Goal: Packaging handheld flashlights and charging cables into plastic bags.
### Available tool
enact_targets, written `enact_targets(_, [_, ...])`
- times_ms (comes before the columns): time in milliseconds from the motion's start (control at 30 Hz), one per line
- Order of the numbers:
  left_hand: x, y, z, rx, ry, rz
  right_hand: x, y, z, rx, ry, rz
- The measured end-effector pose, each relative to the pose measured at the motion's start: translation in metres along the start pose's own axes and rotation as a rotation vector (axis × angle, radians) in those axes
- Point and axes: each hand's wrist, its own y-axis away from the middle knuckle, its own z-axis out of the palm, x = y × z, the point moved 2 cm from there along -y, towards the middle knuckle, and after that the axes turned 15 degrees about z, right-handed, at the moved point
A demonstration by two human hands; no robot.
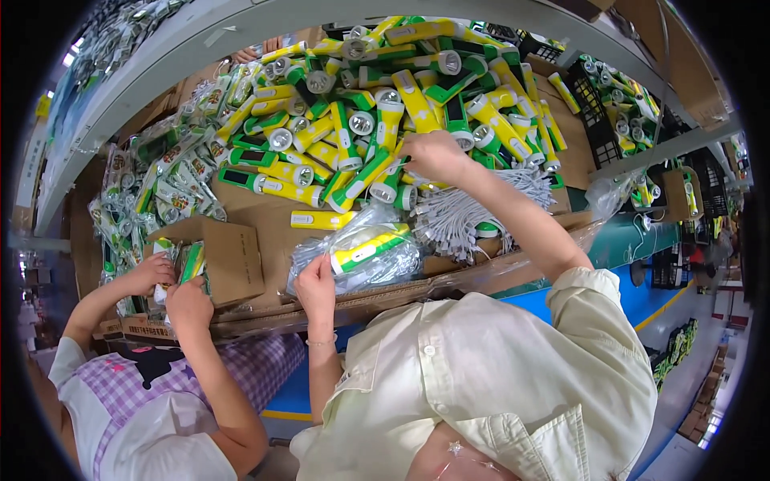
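Observation:
My left hand (315,284) is closed at the near end of a yellow-and-green flashlight (370,248). That flashlight lies over a heap of clear plastic bags (393,268); whether it is inside one of them I cannot tell. Out over the big pile, my right hand (437,156) has its fingers curled at the upper end of another green-and-yellow flashlight (361,183); its fingertips are partly hidden. Beneath my right forearm spreads a bundle of white cables (457,212). A single yellow flashlight (321,220) rests on the cardboard just beyond my left hand.
To my left a co-worker's hands (188,301) are at an open cardboard box (233,260) with packed flashlights. Bagged flashlights (180,188) heap up behind it. A grey metal frame (160,84) arches over the table. Black crates (597,120) stand at the right.

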Motion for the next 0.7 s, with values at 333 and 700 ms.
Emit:
enact_targets(333, [-0.006,-0.002,0.005,-0.016,-0.03,-0.018,-0.008,-0.022,0.002,-0.113,-0.077,-0.086])
enact_targets(700, [-0.026,-0.003,0.006,-0.083,0.07,-0.063,-0.109,0.042,0.048,-0.203,-0.864,-0.256])
